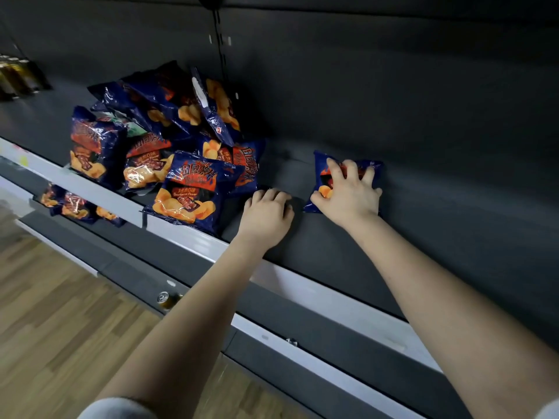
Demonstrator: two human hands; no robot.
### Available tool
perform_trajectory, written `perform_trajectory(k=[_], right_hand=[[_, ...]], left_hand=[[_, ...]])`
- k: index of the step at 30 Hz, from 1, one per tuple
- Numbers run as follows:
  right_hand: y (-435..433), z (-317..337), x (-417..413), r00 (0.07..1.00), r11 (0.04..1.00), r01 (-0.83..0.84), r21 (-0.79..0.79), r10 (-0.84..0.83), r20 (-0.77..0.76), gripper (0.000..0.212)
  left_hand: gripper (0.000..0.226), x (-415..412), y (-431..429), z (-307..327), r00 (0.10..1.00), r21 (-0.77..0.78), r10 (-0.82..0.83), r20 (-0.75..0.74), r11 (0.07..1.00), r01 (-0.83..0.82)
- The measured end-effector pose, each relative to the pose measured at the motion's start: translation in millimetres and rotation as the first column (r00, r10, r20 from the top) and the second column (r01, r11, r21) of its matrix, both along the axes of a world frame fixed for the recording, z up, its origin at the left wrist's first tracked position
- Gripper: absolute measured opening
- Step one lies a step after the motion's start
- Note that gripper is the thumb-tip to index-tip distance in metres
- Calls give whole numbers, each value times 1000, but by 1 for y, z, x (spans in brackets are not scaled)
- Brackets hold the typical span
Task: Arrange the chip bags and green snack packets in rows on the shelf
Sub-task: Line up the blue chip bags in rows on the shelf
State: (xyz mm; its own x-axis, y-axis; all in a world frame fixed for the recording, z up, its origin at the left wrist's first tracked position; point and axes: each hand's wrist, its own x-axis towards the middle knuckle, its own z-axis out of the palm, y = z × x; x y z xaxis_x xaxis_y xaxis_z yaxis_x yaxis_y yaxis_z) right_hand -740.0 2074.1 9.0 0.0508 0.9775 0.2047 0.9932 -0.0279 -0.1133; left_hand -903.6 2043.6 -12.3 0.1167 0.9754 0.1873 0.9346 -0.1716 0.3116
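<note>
A loose pile of several dark blue barbecue chip bags [169, 140] lies on the left part of the dark shelf [423, 207]. A bit of a green and white packet [131, 126] shows among them. One chip bag [320, 164] lies apart on the right. My right hand [351, 192] is on it, fingers spread and bent over its front, thumb at its lower left edge. My left hand [267, 214] rests on the shelf floor between this bag and the nearest bag of the pile [189, 192], fingers curled under and holding nothing.
A white rail [302, 285] runs along the shelf's front edge. On the lower shelf lie more chip bags [72, 204] and a can [165, 297]. Bottles [18, 77] stand at the far left. The shelf's dark back wall rises behind. Wooden floor [60, 328] lies below.
</note>
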Motion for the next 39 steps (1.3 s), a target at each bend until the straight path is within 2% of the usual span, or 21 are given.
perform_trajectory(k=[5,8,10,16,25,31,39], right_hand=[[-14,3,1,999,999,-45,14,45,-17,75],[-25,6,10,994,994,-105,22,105,-32,74],[-35,7,24,991,989,-129,68,131,-23,71],[-65,15,89,992,965,-124,230,126,8,59],[-135,35,254,990,921,135,365,-140,-15,59],[-207,42,347,949,861,305,406,-313,-50,59],[-288,38,434,888,798,439,412,-454,-68,61]], left_hand=[[38,1,-3,4,1000,-31,-9,-16,999,8],[39,1,-7,9,995,-6,-23,-95,1000,23],[40,6,-11,14,992,30,-23,-125,999,27],[40,72,-20,37,993,41,-85,-82,995,89],[41,242,-47,46,928,23,-365,-72,930,367],[41,353,-85,48,818,19,-565,-107,821,570],[41,460,-146,48,699,18,-704,-129,703,711]])
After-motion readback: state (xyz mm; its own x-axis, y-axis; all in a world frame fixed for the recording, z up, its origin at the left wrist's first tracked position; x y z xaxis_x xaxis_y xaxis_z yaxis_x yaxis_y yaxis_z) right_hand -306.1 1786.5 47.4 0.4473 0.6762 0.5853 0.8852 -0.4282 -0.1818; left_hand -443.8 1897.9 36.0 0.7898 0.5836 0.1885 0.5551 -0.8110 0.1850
